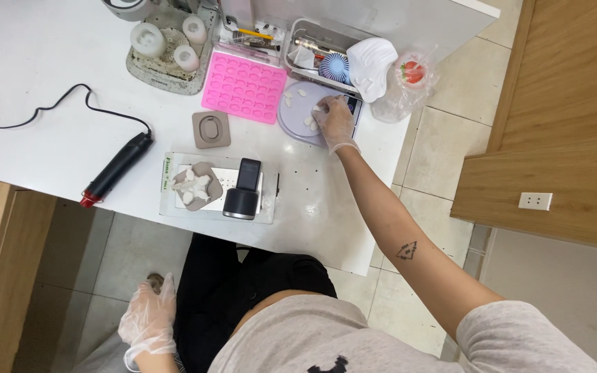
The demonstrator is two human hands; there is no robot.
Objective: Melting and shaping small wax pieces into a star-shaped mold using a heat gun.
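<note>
My right hand (pixel 334 119), in a thin clear glove, reaches out over a round lilac plate (pixel 292 116) that carries several small white pieces (pixel 308 121). The fingertips rest on the pieces near the plate's right side; whether they pinch one is unclear. My left hand (pixel 148 320), also gloved, hangs below the table edge beside my lap, fingers loosely spread and holding nothing. A pink silicone mould (pixel 244 86) with many cavities lies left of the plate.
A black heat tool with a red tip (pixel 115 169) and its cord lies at left. A glass board (pixel 217 188) holds a white cast piece on a taupe mould and a black cylinder. A small taupe mould (pixel 211 129), tray of white moulds (pixel 168 48), basket and mini fan (pixel 334 67) stand behind.
</note>
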